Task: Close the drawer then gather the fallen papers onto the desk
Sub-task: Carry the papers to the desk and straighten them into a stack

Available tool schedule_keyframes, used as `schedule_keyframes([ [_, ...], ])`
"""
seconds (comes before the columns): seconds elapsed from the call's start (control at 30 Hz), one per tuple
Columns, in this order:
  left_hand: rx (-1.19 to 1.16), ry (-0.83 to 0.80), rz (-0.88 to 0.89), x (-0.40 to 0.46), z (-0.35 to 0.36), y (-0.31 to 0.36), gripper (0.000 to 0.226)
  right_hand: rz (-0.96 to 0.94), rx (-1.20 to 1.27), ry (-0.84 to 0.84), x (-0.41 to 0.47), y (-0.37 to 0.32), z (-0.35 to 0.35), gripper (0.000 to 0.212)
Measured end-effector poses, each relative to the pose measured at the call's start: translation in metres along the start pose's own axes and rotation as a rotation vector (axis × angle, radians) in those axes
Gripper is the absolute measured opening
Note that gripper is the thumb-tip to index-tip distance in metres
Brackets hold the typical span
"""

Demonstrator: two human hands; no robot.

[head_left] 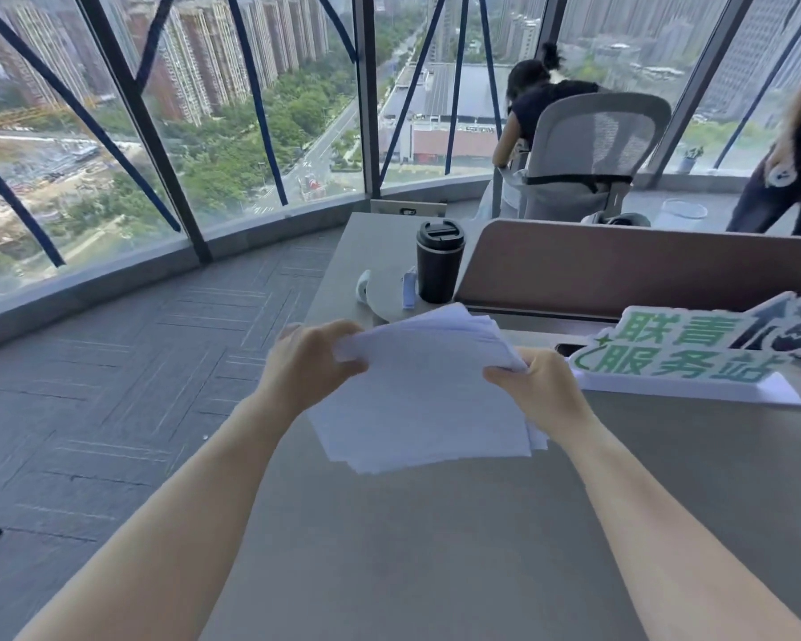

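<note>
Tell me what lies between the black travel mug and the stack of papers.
In the head view, only bare desk separates the mug from the papers; a small white-blue item sits just left.

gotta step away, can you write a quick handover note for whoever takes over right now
Left hand: gripping the left edge of the paper stack.
Right hand: gripping the right edge of the same stack.
Stack: held by both hands above the desk, sheets uneven, not set down.
Drawer: out of view, cannot confirm closed.
Floor in view shows no loose sheets.
Left: lay the stack on the desk, check the drawer.
</note>
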State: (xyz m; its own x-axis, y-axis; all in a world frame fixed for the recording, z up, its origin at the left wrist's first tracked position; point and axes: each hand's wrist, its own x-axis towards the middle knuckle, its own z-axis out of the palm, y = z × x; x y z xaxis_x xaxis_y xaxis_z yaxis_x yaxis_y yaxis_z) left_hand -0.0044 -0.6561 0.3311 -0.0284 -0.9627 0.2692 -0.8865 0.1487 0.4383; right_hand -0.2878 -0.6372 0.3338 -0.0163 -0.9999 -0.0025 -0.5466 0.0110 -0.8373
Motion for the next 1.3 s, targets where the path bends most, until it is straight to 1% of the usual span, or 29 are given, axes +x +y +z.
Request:
schedule_keyframes([
  [0.03, 0.005, 0.043, -0.065, -0.001, -0.003, -0.017, 0.048, 0.041, 0.1, 0.021, -0.002, 0.01, -0.002, 0.048],
  [0.07, -0.071, 0.079, -0.16, -0.004, -0.004, -0.035, 0.061, 0.082, 0.189, 0.036, -0.005, 0.021, -0.006, 0.04],
  [0.1, -0.222, 0.082, -0.272, -0.009, -0.006, -0.051, 0.072, 0.11, 0.261, 0.054, -0.008, 0.03, -0.009, 0.032],
  [0.13, -0.426, 0.037, -0.367, -0.014, -0.006, -0.064, 0.083, 0.126, 0.323, 0.058, -0.01, 0.038, -0.011, 0.022],
  [0.17, -0.622, -0.051, -0.419, -0.02, -0.002, -0.073, 0.09, 0.136, 0.371, 0.071, -0.012, 0.043, -0.012, 0.014],
  [0.2, -0.766, -0.149, -0.423, -0.026, 0.005, -0.078, 0.093, 0.131, 0.399, 0.079, -0.015, 0.049, -0.01, 0.009],
  [0.23, -0.86, -0.225, -0.412, -0.03, 0.014, -0.077, 0.09, 0.121, 0.409, 0.082, -0.016, 0.053, -0.007, 0.007],
  [0.27, -0.928, -0.261, -0.403, -0.033, 0.023, -0.072, 0.083, 0.112, 0.417, 0.078, -0.017, 0.056, -0.004, 0.006],
  [0.3, -0.974, -0.253, -0.403, -0.034, 0.032, -0.066, 0.074, 0.104, 0.424, 0.077, -0.018, 0.056, -0.001, 0.006],
  [0.33, -1.001, -0.199, -0.416, -0.033, 0.04, -0.06, 0.062, 0.095, 0.442, 0.081, -0.018, 0.057, 0.002, 0.007],
  [0.4, -1.044, -0.049, -0.452, -0.033, 0.053, -0.051, 0.031, 0.07, 0.479, 0.082, -0.015, 0.064, 0.006, 0.013],
  [0.43, -1.074, 0.011, -0.476, -0.035, 0.061, -0.049, 0.021, 0.065, 0.49, 0.077, -0.013, 0.069, 0.009, 0.015],
  [0.47, -1.092, 0.05, -0.502, -0.039, 0.07, -0.05, 0.018, 0.076, 0.483, 0.068, -0.012, 0.077, 0.013, 0.015],
  [0.5, -1.086, 0.054, -0.522, -0.044, 0.082, -0.053, 0.018, 0.108, 0.469, 0.05, -0.011, 0.087, 0.021, 0.015],
  [0.6, -1.023, -0.018, -0.612, -0.068, 0.118, -0.054, 0.025, 0.254, 0.467, 0.034, -0.016, 0.117, 0.054, 0.016],
  [0.73, -0.996, 0.023, -0.637, -0.067, 0.142, -0.064, 0.042, 0.269, 0.493, 0.122, -0.01, 0.138, 0.071, 0.01],
  [0.83, -0.955, -0.012, -0.654, -0.06, 0.148, -0.067, 0.047, 0.28, 0.498, 0.113, -0.004, 0.148, 0.08, 0.017],
  [0.87, -0.941, -0.033, -0.661, -0.059, 0.151, -0.067, 0.045, 0.297, 0.496, 0.105, -0.004, 0.15, 0.084, 0.017],
  [0.97, -0.903, -0.015, -0.666, -0.051, 0.156, -0.064, 0.021, 0.313, 0.488, 0.076, -0.001, 0.148, 0.09, 0.014],
  [1.1, -0.874, 0.038, -0.682, -0.053, 0.141, -0.065, 0.025, 0.297, 0.417, 0.071, -0.002, 0.142, 0.088, 0.016],
  [1.17, -0.858, 0.031, -0.705, -0.06, 0.129, -0.068, 0.025, 0.287, 0.366, 0.047, -0.003, 0.135, 0.093, 0.014],
  [1.3, -0.699, 0.066, -0.784, -0.065, 0.095, -0.09, 0.026, 0.314, 0.239, -0.081, 0.008, 0.112, 0.117, 0.008],
])
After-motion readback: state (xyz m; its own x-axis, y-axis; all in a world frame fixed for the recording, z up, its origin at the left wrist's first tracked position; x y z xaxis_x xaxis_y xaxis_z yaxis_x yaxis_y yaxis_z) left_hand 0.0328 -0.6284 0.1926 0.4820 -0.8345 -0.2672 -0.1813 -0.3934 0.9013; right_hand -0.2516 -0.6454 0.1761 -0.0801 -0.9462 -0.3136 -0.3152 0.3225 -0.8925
